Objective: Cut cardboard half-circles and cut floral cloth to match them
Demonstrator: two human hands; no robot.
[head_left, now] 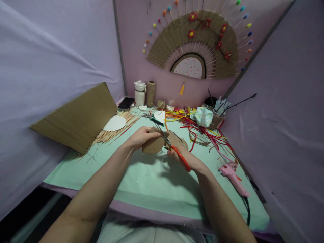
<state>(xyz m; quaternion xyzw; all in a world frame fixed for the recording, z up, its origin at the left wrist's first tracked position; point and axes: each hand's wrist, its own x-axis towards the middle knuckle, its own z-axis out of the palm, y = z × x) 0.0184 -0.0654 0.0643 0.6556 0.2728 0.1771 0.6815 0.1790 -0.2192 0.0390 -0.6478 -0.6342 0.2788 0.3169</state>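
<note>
My left hand (pixel 144 136) grips a rounded piece of brown cardboard (pixel 153 144), thumb lying on top. In my right hand (pixel 178 156) is a pair of scissors (pixel 180 157) with red-orange handles, its metal blades reaching up and left over the cardboard's right edge. The scissors and my wrist partly hide the fingers of that hand. Just beyond it lies another brown cardboard piece (pixel 177 139) with a rough edge; whether it is joined to the held piece I cannot tell. Green-handled pliers (pixel 157 121) rest behind my hands.
A large cardboard sheet (pixel 78 118) leans at left beside thin sticks (pixel 118 130) and a white paper oval (pixel 115 123). Coloured pipe cleaners (pixel 194 126) spread at right. A pink glue gun (pixel 235 180) lies near the right edge. A decorated cardboard fan (pixel 174 37) hangs on the back wall.
</note>
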